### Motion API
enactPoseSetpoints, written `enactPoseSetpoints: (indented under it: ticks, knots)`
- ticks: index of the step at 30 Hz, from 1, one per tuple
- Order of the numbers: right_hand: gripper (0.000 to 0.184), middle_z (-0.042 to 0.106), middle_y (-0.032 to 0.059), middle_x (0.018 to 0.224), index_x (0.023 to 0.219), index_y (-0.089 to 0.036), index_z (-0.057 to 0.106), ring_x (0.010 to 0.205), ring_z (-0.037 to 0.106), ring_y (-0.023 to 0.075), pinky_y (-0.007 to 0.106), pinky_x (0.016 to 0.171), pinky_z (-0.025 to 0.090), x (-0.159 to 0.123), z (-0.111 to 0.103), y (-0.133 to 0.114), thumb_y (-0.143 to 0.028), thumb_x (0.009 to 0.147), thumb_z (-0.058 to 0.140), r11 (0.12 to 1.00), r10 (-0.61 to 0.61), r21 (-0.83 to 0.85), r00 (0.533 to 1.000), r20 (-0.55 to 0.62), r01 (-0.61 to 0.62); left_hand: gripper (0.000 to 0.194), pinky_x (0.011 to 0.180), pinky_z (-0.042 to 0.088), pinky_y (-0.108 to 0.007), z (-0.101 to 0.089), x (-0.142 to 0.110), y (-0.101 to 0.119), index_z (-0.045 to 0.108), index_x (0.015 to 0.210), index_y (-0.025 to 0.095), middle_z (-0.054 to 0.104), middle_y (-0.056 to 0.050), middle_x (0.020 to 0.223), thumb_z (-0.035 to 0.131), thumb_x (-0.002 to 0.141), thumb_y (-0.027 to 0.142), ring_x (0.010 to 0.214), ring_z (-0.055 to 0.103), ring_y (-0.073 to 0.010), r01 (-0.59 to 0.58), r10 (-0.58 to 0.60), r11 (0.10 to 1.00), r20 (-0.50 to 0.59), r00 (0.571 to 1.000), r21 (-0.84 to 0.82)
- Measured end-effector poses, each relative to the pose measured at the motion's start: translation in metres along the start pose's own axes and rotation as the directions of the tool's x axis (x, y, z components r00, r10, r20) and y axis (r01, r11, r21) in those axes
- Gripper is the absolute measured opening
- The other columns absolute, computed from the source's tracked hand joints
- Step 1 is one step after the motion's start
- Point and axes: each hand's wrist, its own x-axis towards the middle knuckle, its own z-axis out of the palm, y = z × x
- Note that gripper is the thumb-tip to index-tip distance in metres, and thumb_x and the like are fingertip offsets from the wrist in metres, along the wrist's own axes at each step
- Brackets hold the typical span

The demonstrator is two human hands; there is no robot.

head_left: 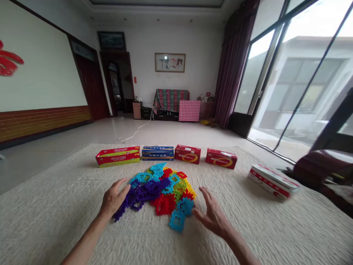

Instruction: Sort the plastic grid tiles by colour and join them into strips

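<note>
Two sides of the plastic block heap (162, 195) hemmed in: left hand (114, 198), right hand (211, 217), fingers (205, 195) apart, gripping nothing; four boxes (187, 154) lined up behind.

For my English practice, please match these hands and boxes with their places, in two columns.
1. left hand
2. right hand
3. blue box
4. white box with red stripes

A. alone, off to the right
B. in the back row of boxes
C. beside purple plastic pieces
D. beside a light blue plastic piece

1-C, 2-D, 3-B, 4-A
</note>
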Motion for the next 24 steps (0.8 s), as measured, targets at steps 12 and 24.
enactPoseSetpoints:
  ticks: [12,24]
  knots:
    - [0.07,0.048,0.0148,0.136,0.139,-0.019,0.04,0.126,0.046,0.0318,0.048,0.105,0.037,0.049,0.058,-0.004,-0.044,0.077,0.061,0.991,-0.036,0.125,0.997,-0.062,0.044,0.064,0.105,0.039,-0.037,0.047,0.004,-0.015,0.057,0.127,0.012,0.06,-0.015,0.129,0.044,0.084,0.057,0.123,0.054,-0.0265,-0.01,-0.014,0.993,0.196,0.981,0.117]
    - [0.074,0.052,0.0158,0.129,0.13,-0.021,0.044,0.096,0.064,0.0263,0.04,0.075,0.058,0.08,0.102,-0.043,-0.044,0.066,0.071,0.601,0.208,0.791,0.978,-0.012,-0.118,0.053,0.101,0.044,-0.035,0.04,0.0,-0.004,0.063,0.119,0.017,0.067,-0.009,0.12,0.055,0.077,0.048,0.115,0.06,-0.0241,0.008,0.0,0.998,0.127,0.992,-0.064]
